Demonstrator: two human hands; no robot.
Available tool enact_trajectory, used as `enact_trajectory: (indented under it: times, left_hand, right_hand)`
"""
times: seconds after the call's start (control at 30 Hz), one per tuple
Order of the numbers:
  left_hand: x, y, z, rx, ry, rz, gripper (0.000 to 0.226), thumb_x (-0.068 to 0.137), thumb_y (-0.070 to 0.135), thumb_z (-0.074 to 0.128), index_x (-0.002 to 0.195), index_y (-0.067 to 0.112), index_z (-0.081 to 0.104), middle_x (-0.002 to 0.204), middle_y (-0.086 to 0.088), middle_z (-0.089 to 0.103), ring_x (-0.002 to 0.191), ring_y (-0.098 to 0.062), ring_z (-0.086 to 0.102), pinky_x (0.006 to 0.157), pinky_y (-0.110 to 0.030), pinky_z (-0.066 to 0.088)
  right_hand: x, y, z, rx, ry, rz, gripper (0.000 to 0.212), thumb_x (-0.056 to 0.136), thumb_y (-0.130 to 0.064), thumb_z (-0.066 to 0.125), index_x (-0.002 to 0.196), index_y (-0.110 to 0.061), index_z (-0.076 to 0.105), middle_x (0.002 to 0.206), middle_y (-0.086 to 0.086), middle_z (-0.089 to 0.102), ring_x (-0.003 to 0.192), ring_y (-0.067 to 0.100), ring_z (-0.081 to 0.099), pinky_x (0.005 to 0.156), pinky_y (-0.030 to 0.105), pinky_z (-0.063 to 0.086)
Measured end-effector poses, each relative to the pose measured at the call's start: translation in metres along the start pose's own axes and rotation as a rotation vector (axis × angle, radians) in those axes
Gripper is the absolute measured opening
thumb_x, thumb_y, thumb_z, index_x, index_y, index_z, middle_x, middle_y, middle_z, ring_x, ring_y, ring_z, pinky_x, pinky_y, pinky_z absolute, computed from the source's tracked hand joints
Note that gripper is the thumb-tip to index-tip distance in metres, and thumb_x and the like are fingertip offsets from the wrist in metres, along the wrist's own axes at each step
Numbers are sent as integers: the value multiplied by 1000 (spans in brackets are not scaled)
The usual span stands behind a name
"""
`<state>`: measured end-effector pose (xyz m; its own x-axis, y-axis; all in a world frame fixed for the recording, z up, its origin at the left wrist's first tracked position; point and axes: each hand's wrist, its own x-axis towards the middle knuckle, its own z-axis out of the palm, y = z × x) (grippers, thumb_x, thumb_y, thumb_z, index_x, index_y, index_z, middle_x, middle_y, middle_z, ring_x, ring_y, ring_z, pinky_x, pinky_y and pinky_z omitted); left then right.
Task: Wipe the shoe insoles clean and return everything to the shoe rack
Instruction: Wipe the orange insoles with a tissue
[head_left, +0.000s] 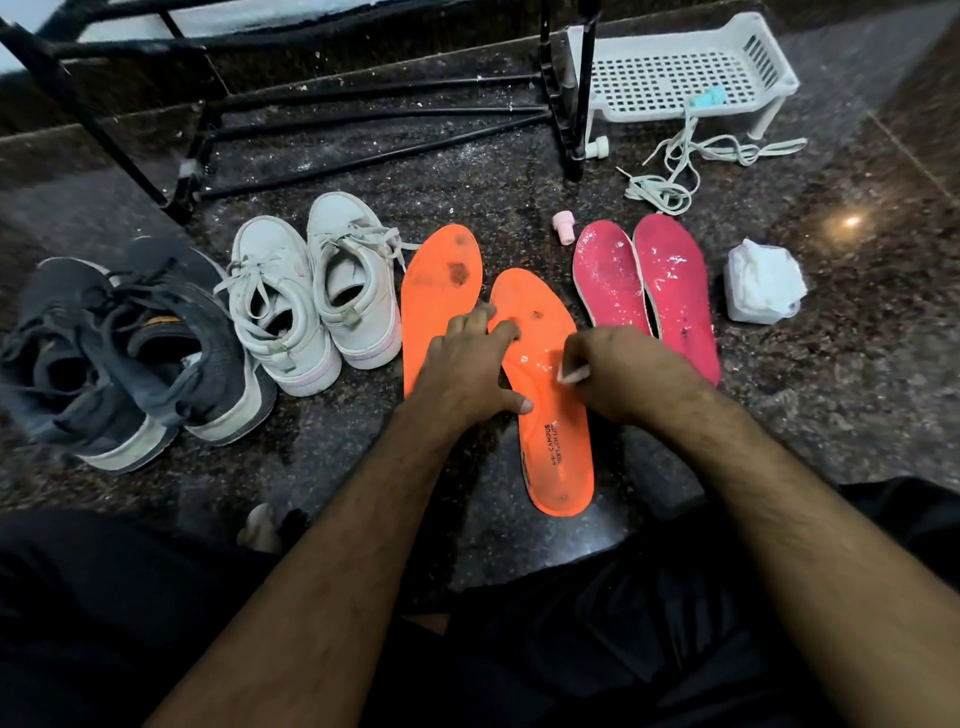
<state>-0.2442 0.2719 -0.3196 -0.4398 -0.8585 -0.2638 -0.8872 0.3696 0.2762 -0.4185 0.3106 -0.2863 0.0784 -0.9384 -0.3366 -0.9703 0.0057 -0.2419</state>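
I see left hand (470, 358) spread flat, pinning near orange foam insole (550, 405) to dark stone floor (857, 364) so it won't slide. Right hand (618, 371) grip pinches small white scrap (574, 375), likely wipe, over specks. Pink insoles (649, 291) at two o'clock, black metal shoe rack (363, 114) at eleven.

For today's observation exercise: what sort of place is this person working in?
Probably a home entryway or shoe corner: a polished stone floor, a black metal shoe rack, and pairs of sneakers set out beside it.
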Motion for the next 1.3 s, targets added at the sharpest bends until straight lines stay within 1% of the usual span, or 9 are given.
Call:
enact_trajectory:
  times: [0.07, 0.13, 0.3, 0.43, 0.57, 0.8, 0.97, 1.17, 1.3]
  left_hand:
    - [0, -2, -1, -6, -30, 10, 94, 65, 52, 86, 143, 28, 40, 166, -1, 11, 151, -24, 13, 113, -48, 28]
    - [-1, -1, -1, -17, -50, 12, 94, 67, 52, 85, 145, 27, 38, 167, 2, 8, 153, -22, 7, 115, -48, 24]
    - [-2, -2, 1, -29, -51, 12, 96, 68, 53, 84, 147, 29, 34, 167, 4, 11, 154, -22, 6, 117, -49, 19]
    - [-1, -3, 1, -39, -40, 21, 99, 68, 53, 84, 149, 29, 32, 167, 4, 11, 154, -22, 4, 117, -50, 18]
    - [2, -3, 3, -41, -56, 13, 106, 71, 55, 82, 155, 27, 23, 168, 4, 6, 155, -23, -4, 120, -49, 13]
    - [1, -4, 5, -9, -37, 18, 107, 73, 61, 76, 158, 29, 19, 168, 5, 5, 155, -22, -6, 121, -47, 10]
    - [1, -6, 6, -27, -48, 30, 107, 75, 61, 76, 158, 29, 17, 168, 4, 3, 154, -24, -8, 122, -46, 7]
    - [2, -8, 8, -26, -37, 36, 107, 74, 61, 75, 158, 28, 19, 168, 4, 3, 155, -25, -7, 123, -46, 5]
    - [3, -9, 9, -26, -39, 30, 107, 73, 61, 76, 158, 30, 19, 168, 5, 3, 155, -25, -6, 123, -45, 5]
  right_hand:
    - [-1, 5, 1, 132, 198, 69, 14, 84, -17, 61, 96, -22, 67, 101, 8, 68, 93, 30, 66, 80, 40, 56]
    - [0, 4, -3, 202, 294, 77, 17, 83, -16, 59, 97, -20, 68, 97, 11, 68, 90, 32, 66, 77, 40, 56]
    - [5, 7, -2, 198, 257, 111, 20, 92, -32, 62, 98, -16, 73, 89, 14, 70, 87, 33, 67, 73, 33, 49]
    - [7, 11, -7, 251, 414, 93, 14, 90, -25, 64, 96, -16, 73, 89, 14, 71, 87, 34, 67, 72, 35, 50]
    - [14, 3, 6, 243, 310, -3, 17, 91, -21, 66, 104, -14, 73, 99, 14, 71, 94, 32, 66, 78, 32, 47]
    - [24, -14, 18, 219, 372, -91, 21, 87, -13, 61, 102, -15, 75, 94, 14, 54, 84, 35, 63, 72, 44, 52]
    - [21, -6, 8, 263, 471, -31, 12, 90, -23, 61, 95, -17, 71, 83, 1, 47, 85, 31, 61, 71, 35, 45]
    - [23, -9, 18, 253, 368, -120, 20, 89, -18, 61, 102, -20, 76, 85, 2, 51, 84, 27, 61, 71, 35, 46]
    - [25, -17, 26, 196, 231, -106, 21, 87, -17, 64, 102, -21, 78, 102, 9, 67, 95, 30, 66, 77, 37, 53]
